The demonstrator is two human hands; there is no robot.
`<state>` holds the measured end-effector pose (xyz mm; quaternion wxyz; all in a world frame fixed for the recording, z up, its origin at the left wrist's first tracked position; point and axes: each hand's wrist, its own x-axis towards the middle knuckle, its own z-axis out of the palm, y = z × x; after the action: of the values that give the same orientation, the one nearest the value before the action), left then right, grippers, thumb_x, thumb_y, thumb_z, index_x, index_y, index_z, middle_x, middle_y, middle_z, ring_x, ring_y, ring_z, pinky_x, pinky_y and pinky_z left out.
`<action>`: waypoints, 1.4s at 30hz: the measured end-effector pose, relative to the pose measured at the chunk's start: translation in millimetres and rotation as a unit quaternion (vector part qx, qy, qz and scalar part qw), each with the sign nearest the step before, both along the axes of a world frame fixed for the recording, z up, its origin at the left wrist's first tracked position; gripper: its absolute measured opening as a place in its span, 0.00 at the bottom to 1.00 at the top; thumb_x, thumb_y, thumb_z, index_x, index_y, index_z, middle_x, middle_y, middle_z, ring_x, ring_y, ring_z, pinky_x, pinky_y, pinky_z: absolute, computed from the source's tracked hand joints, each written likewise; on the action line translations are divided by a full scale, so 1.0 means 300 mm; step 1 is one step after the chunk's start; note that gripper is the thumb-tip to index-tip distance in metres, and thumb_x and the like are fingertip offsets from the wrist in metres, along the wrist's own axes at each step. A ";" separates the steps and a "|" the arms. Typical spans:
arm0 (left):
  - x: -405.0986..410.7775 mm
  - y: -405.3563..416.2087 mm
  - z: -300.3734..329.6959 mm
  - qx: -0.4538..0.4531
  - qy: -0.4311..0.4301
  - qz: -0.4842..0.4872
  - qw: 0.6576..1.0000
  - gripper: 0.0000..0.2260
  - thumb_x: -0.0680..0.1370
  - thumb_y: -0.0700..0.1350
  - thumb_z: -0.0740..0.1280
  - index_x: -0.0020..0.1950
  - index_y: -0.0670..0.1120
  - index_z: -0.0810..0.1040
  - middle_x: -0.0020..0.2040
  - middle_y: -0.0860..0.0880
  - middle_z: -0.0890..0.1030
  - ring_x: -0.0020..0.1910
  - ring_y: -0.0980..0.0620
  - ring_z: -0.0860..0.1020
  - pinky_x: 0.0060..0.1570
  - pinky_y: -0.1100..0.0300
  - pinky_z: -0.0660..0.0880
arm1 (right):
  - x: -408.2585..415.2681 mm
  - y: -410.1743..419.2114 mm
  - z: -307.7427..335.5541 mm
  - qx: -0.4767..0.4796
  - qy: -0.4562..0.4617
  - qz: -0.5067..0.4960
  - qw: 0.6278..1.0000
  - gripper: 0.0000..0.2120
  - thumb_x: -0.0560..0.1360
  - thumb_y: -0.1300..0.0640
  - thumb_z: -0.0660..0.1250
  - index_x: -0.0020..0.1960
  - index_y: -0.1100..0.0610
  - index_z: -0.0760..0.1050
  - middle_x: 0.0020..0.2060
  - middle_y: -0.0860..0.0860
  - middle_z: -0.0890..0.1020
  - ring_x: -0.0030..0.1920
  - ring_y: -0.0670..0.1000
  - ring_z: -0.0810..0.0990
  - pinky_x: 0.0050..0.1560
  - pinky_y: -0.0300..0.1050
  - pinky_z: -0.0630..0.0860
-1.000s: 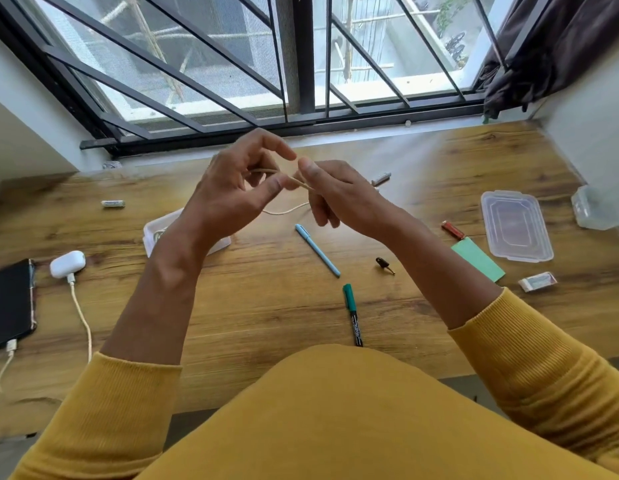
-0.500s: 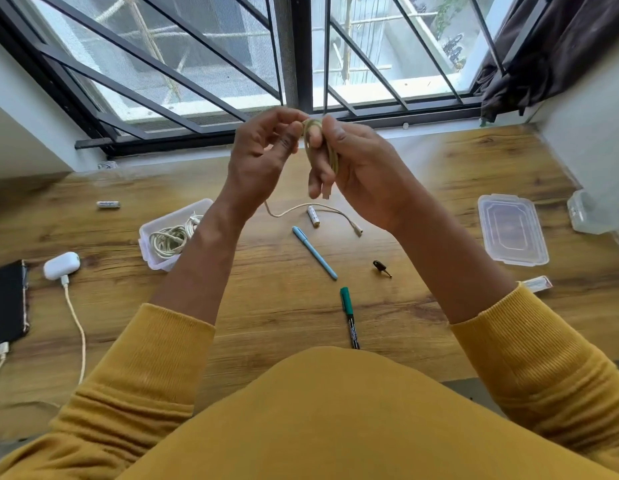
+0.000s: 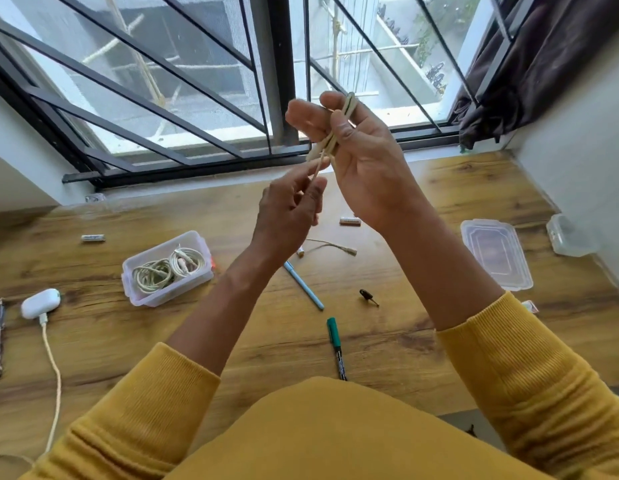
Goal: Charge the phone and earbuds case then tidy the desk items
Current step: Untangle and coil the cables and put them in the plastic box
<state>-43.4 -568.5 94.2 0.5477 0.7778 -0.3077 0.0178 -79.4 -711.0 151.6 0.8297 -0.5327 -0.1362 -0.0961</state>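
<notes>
Looping cream cable (image 3: 337, 133) round right hand (image 3: 363, 161) fingers, thumb clamping — left hand (image 3: 290, 206) pinches the loose strand.

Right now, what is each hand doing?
Left hand: pinching the loose end of the cable.
Right hand: holding the coiled cable wound round its fingers.
</notes>
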 end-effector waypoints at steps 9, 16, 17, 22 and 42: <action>-0.012 -0.020 0.074 0.048 -0.021 -0.033 0.998 0.17 0.84 0.45 0.70 0.73 0.44 0.78 0.37 0.51 0.82 0.34 0.54 0.82 0.39 0.54 0.81 | -0.009 -0.016 -0.030 -0.218 -0.016 -0.179 0.959 0.17 0.88 0.65 0.54 0.76 0.62 0.67 0.62 0.57 0.85 0.67 0.52 0.81 0.72 0.50 0.75; 0.003 0.003 0.143 -0.060 0.131 -0.099 0.985 0.13 0.84 0.35 0.67 0.69 0.39 0.81 0.36 0.46 0.78 0.32 0.53 0.78 0.40 0.51 0.84 | 0.011 -0.040 -0.067 -0.542 -0.121 -0.374 0.743 0.16 0.85 0.63 0.57 0.71 0.59 0.75 0.41 0.48 0.79 0.39 0.49 0.77 0.43 0.53 0.75; 0.008 0.011 0.154 -0.062 0.136 -0.102 0.983 0.13 0.85 0.36 0.66 0.68 0.39 0.81 0.37 0.46 0.76 0.32 0.54 0.76 0.38 0.55 0.82 | 0.004 -0.049 -0.065 -0.554 -0.115 -0.383 0.730 0.15 0.86 0.60 0.56 0.69 0.60 0.75 0.38 0.49 0.77 0.36 0.50 0.74 0.40 0.51 0.72; 0.019 0.035 0.190 -0.054 0.091 -0.111 0.988 0.10 0.85 0.38 0.65 0.65 0.38 0.82 0.38 0.46 0.74 0.31 0.54 0.70 0.30 0.59 0.72 | -0.016 -0.060 -0.048 -0.586 -0.058 -0.395 0.706 0.18 0.84 0.50 0.52 0.53 0.59 0.76 0.32 0.51 0.75 0.31 0.54 0.73 0.32 0.53 0.68; 0.065 0.165 0.137 -0.027 0.003 -0.035 0.999 0.09 0.85 0.48 0.68 0.50 0.44 0.81 0.36 0.49 0.78 0.30 0.56 0.72 0.30 0.62 0.70 | -0.109 0.004 -0.043 -0.108 0.081 0.196 0.971 0.21 0.90 0.54 0.44 0.44 0.59 0.68 0.28 0.50 0.66 0.29 0.54 0.59 0.45 0.48 0.74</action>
<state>-23.9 -518.9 135.3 0.5697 0.7514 -0.3329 0.0044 -112.1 -709.9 138.6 0.7785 -0.5879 -0.1798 0.1268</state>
